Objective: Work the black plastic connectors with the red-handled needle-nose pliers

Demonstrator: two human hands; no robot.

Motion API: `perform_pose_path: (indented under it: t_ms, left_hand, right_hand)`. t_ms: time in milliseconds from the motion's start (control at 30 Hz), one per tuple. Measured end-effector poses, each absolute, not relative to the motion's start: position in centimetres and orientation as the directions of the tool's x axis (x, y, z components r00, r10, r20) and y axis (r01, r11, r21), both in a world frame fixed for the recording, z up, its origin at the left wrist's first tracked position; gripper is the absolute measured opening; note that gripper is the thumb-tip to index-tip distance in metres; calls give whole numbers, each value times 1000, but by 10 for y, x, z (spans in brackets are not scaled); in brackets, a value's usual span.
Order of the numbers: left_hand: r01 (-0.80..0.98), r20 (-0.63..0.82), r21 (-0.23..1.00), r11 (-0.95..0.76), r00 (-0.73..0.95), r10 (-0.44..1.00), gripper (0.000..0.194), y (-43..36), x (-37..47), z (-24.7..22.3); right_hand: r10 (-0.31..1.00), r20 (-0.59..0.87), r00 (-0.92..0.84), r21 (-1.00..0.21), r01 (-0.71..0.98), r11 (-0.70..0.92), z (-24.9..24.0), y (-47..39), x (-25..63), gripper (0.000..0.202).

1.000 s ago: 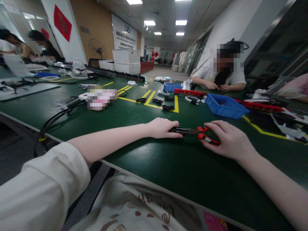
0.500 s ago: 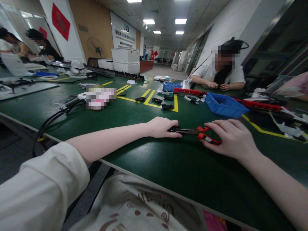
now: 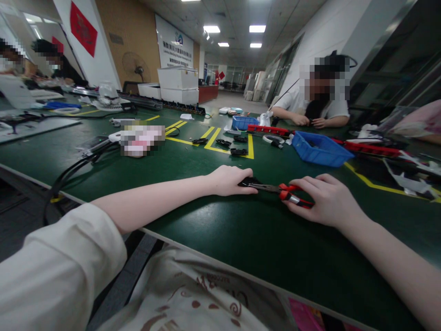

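Our two hands work apart from each other over the green table (image 3: 213,230), joined only by what they hold. With the left hand (image 3: 229,179) we pinch a small black part (image 3: 245,182) between thumb and fingers, so most of it is hidden. In the right hand (image 3: 325,200) we grip a pair of pliers (image 3: 283,188) by its red and black handles, which stand spread. Its narrow metal nose points left and reaches the black part at our left fingertips; we cannot tell whether it bites on the part.

Beyond our hands, four more black pieces (image 3: 238,151) lie near the yellow tape (image 3: 251,147) on the table. To the right of them we see a white cable (image 3: 272,139), a red strip (image 3: 268,130) and a large blue bin (image 3: 320,156); a smaller blue bin (image 3: 244,123) sits farther back. Across the table, a co-worker (image 3: 336,110) holds both hands close together. To our left, black cables (image 3: 69,170) curve over the table's near edge.
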State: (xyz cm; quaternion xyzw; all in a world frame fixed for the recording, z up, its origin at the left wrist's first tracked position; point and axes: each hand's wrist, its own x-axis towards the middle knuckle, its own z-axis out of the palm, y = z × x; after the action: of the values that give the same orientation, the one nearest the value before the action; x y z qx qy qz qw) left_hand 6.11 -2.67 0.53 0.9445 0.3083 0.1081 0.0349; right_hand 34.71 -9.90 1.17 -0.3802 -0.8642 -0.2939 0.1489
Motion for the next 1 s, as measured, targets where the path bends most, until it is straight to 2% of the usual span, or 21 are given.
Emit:
perform_pose_path:
  t_ms: [333, 600, 833, 1000]
  left_hand:
    - [594, 202, 132, -794, 768, 608, 48, -26, 61, 3]
    - [578, 179, 127, -806, 786, 592, 50, -28, 61, 7]
    - [576, 173, 119, -808, 790, 589, 50, -28, 61, 7]
    - [573, 166, 117, -811, 794, 585, 51, -28, 61, 7]
  right_hand:
    - [699, 426, -574, 217, 815, 537, 12, -100, 347, 40]
    - [668, 455, -589, 312, 808, 500, 16, -99, 346, 41]
    - [666, 487, -565, 296, 824, 483, 21, -104, 343, 32]
    - [642, 489, -591, 323, 806, 496, 18, -102, 344, 33]
